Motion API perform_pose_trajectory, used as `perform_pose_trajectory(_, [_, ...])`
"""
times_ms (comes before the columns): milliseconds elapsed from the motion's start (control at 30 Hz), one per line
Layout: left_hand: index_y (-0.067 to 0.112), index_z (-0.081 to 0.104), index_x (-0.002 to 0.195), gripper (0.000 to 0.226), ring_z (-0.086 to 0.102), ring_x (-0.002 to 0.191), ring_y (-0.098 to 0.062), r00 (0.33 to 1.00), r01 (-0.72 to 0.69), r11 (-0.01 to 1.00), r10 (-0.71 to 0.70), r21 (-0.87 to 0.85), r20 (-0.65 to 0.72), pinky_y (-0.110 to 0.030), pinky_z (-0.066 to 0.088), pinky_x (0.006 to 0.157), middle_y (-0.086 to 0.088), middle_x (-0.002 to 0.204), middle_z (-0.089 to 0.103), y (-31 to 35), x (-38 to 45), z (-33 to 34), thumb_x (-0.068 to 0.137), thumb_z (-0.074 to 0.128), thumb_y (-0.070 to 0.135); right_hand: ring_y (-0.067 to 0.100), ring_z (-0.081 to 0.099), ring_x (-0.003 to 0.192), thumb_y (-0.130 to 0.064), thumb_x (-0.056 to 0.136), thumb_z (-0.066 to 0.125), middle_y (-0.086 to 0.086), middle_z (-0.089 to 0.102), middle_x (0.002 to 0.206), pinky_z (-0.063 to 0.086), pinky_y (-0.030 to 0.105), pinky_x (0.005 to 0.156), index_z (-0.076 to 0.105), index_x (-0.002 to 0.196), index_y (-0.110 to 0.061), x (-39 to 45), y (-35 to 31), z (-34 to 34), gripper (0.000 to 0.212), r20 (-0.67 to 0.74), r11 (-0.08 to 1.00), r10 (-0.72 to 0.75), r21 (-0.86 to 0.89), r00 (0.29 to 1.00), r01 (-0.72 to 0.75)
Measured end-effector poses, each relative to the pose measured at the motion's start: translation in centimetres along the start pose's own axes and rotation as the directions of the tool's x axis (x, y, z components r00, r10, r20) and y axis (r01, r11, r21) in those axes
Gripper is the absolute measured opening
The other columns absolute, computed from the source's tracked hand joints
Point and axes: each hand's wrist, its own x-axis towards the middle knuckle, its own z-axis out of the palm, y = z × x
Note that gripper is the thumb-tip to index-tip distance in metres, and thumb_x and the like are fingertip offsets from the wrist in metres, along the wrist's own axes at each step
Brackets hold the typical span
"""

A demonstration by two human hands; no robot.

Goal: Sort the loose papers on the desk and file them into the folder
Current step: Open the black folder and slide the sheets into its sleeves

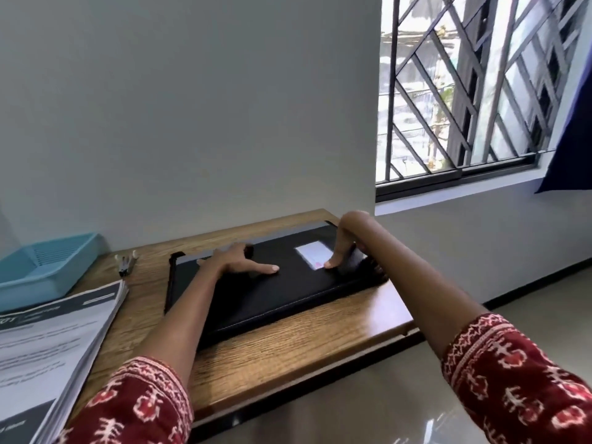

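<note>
The worktop (pixel 288 344) is brown wood with a visible grain and a soft sheen. The folder (pixel 282 293) on it looks like matt black leatherette, perhaps plastic, with stitched edges. The papers (pixel 48 341) are plain printed sheets. The tray (pixel 48 267) is smooth blue plastic. The sleeves (pixel 525 373) are printed cloth, and the floor (pixel 384 408) is glossy.

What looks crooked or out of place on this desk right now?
The black folder lies closed and turned at an angle to the desk, its right corner poking past the desk's right edge. The paper stack at the near left is fanned unevenly and runs out of view. Nothing looks spilled or damaged.
</note>
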Motion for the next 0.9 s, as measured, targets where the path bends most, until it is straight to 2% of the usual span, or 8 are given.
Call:
perform_pose_trajectory(100, [0.032, 0.041, 0.136, 0.120, 0.034, 0.135, -0.024, 0.989, -0.140, 0.981, 0.133, -0.133, -0.059, -0.057, 0.020, 0.111, 0.000, 0.147, 0.037, 0.3, -0.6, 0.5, 0.033, 0.061, 0.091, 0.021, 0.063, 0.074, -0.047, 0.092, 0.055, 0.010, 0.069, 0.060, 0.049, 0.030, 0.077, 0.056, 0.105, 0.007, -0.6, 3.0, -1.2, 0.055, 0.092, 0.986, 0.118, 0.109, 0.989, -0.128])
perform_pose_trajectory(133, [0.033, 0.044, 0.134, 0.113, 0.035, 0.134, -0.024, 0.983, -0.163, 0.979, 0.150, -0.121, -0.108, -0.061, 0.016, 0.111, 0.002, 0.146, 0.039, 0.4, -0.6, 0.8, 0.039, 0.055, 0.093, 0.018, 0.064, 0.067, -0.042, 0.097, 0.049, 0.005, 0.068, 0.058, 0.049, 0.027, 0.072, 0.057, 0.106, 0.002, -0.4, 3.6, -0.9, 0.045, 0.017, 0.984, 0.145, 0.101, 0.989, -0.146])
perform_pose_trajectory(233, [0.034, 0.043, 0.134, 0.090, 0.031, 0.136, -0.023, 0.954, -0.196, 0.981, 0.193, 0.010, -0.229, -0.068, 0.007, 0.106, 0.004, 0.146, 0.038, 0.7, -0.5, 1.6, 0.063, 0.042, 0.088, 0.024, 0.065, 0.092, -0.013, 0.094, 0.045, 0.010, 0.069, 0.101, 0.052, 0.028, 0.083, 0.061, 0.110, -0.007, 2.5, 5.3, 1.6, 0.023, -0.385, 0.994, 0.060, 0.110, 0.921, -0.018])
perform_pose_trajectory(300, [0.034, 0.042, 0.135, 0.091, 0.030, 0.137, -0.023, 0.950, -0.212, 0.977, 0.214, 0.037, -0.227, -0.069, 0.008, 0.106, 0.004, 0.147, 0.037, 0.7, -0.6, 1.6, 0.063, 0.037, 0.089, 0.030, 0.056, 0.112, -0.009, 0.091, 0.047, 0.016, 0.060, 0.121, 0.047, 0.033, 0.092, 0.062, 0.114, -0.004, 4.8, 5.5, 3.4, 0.027, -0.444, 0.927, 0.003, 0.338, 0.896, 0.164])
perform_pose_trajectory(367, [0.035, 0.041, 0.136, 0.098, 0.029, 0.138, -0.021, 0.947, -0.229, 0.973, 0.232, 0.039, -0.223, -0.066, 0.009, 0.107, 0.006, 0.148, 0.037, 0.4, -0.3, 1.5, 0.058, 0.035, 0.094, 0.029, 0.055, 0.115, -0.007, 0.091, 0.050, 0.016, 0.058, 0.126, 0.045, 0.035, 0.098, 0.061, 0.119, -0.006, 7.1, 5.6, 4.5, 0.030, -0.425, 0.760, -0.017, 0.582, 0.905, 0.288])
perform_pose_trajectory(567, [0.033, 0.044, 0.135, 0.104, 0.037, 0.133, -0.020, 0.930, -0.282, 0.959, 0.280, 0.027, -0.237, -0.052, 0.021, 0.112, 0.003, 0.143, 0.043, -0.4, 1.4, 0.7, 0.049, 0.029, 0.091, 0.027, 0.060, 0.110, -0.006, 0.086, 0.059, 0.013, 0.066, 0.115, 0.045, 0.036, 0.099, 0.055, 0.125, -0.007, 11.4, 5.7, 4.6, 0.039, -0.467, 0.605, -0.038, 0.693, 0.884, 0.392])
perform_pose_trajectory(767, [0.036, 0.044, 0.133, 0.099, 0.040, 0.131, -0.021, 0.931, -0.282, 0.959, 0.280, 0.027, -0.235, -0.049, 0.024, 0.112, 0.001, 0.140, 0.047, -0.6, 2.3, 0.7, 0.052, 0.031, 0.090, 0.026, 0.060, 0.100, -0.005, 0.086, 0.054, 0.011, 0.064, 0.104, 0.044, 0.024, 0.086, 0.069, 0.106, -0.009, 12.9, 5.8, 3.7, 0.025, -0.502, 0.703, -0.082, 0.583, 0.861, 0.407])
perform_pose_trajectory(900, [0.038, 0.041, 0.135, 0.102, 0.034, 0.135, -0.021, 0.946, -0.243, 0.969, 0.248, 0.046, -0.210, -0.050, 0.020, 0.113, 0.002, 0.145, 0.041, -0.4, 2.1, 0.7, 0.049, 0.028, 0.090, 0.021, 0.057, 0.086, -0.008, 0.085, 0.054, 0.004, 0.061, 0.084, 0.048, 0.033, 0.089, 0.065, 0.108, -0.011, 12.4, 6.3, 3.8, 0.025, -0.509, 0.690, -0.084, 0.590, 0.857, 0.419])
